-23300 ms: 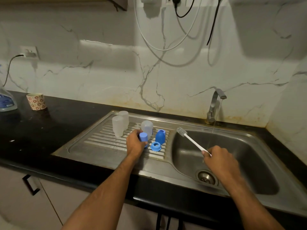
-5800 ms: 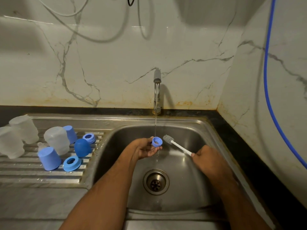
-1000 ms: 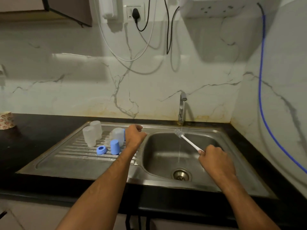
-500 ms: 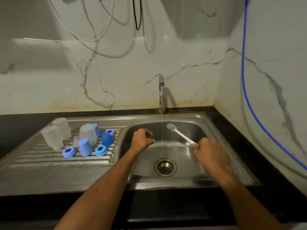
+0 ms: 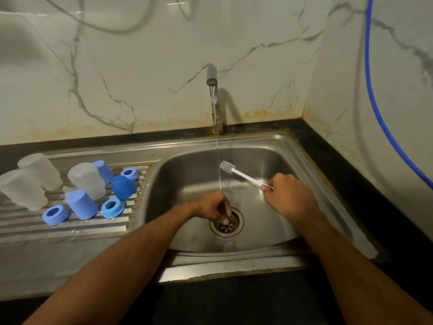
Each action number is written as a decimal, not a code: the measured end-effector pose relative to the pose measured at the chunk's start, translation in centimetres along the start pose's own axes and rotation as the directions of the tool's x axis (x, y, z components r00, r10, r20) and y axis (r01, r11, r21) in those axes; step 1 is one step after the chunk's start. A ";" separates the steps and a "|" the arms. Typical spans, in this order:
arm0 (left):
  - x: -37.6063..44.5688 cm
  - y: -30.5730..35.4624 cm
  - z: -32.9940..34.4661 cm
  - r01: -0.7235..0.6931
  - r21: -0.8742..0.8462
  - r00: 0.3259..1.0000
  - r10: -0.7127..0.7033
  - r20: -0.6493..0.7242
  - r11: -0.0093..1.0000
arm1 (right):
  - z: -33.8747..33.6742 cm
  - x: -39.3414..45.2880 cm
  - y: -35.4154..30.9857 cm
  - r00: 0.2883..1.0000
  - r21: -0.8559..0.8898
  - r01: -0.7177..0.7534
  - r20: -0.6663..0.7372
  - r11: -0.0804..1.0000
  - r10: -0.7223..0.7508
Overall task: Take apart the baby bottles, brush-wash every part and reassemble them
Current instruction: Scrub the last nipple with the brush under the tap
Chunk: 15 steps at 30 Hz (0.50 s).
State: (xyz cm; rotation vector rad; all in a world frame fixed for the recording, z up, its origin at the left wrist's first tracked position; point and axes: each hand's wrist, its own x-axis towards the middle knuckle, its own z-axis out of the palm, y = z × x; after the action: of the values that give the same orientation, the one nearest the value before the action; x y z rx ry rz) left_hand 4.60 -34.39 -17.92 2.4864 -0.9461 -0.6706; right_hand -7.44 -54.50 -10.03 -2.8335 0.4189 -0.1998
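Bottle parts stand grouped on the ribbed drainboard point(image 5: 70, 227) left of the sink basin point(image 5: 288, 160), apparently so rinse water runs off along the grooves: two frosted bottle bodies point(image 5: 28, 181) mouth-down at far left, touching; a third frosted body point(image 5: 87, 180) nearer the basin; a blue cap point(image 5: 82, 204) inverted in front of it, another blue cap point(image 5: 103, 171) behind; a dark blue domed piece point(image 5: 122, 186) beside; three blue collar rings point(image 5: 113, 208) lying flat among them. All separated, none reassembled; which are already brushed cannot be judged from here. Tap point(image 5: 212, 77) runs a thin stream point(image 5: 218, 160) straight down into the basin. Left hand point(image 5: 212, 205) held low over the drain point(image 5: 226, 222), knuckles up, fingers curled downward, wrist bent, directly where the stream lands. Likely holding a small part under the water, but whether anything is pinched in those fingers cannot be told; nothing shows between them. Right hand point(image 5: 289, 195) grips the white handle of the bottle brush point(image 5: 243, 175) in a closed fist, forearm coming in from lower right. Brush angled up and left, grey bristle head just beside the stream, not touching the left hand. Judgement: brush is staged close for the next scrub, both hands kept inside the basin to contain splash.
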 end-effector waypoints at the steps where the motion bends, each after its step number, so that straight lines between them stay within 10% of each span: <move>1: 0.6 0.0 0.7 -0.013 0.012 0.999 0.013 0.043 1.000 | 0.4 0.4 0.2 1.000 -0.001 -0.007 0.013 1.000 0.007; 15: 2.4 -0.6 5.5 -0.106 0.081 0.939 0.073 0.336 0.991 | 2.4 1.2 0.3 0.999 -0.028 0.002 0.041 1.000 -0.001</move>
State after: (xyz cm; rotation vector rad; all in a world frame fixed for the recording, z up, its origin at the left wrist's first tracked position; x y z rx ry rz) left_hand 3.40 -36.70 -23.34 2.4396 -1.2312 -1.0606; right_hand -6.00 -54.59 -12.28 -2.8601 0.4136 -0.1363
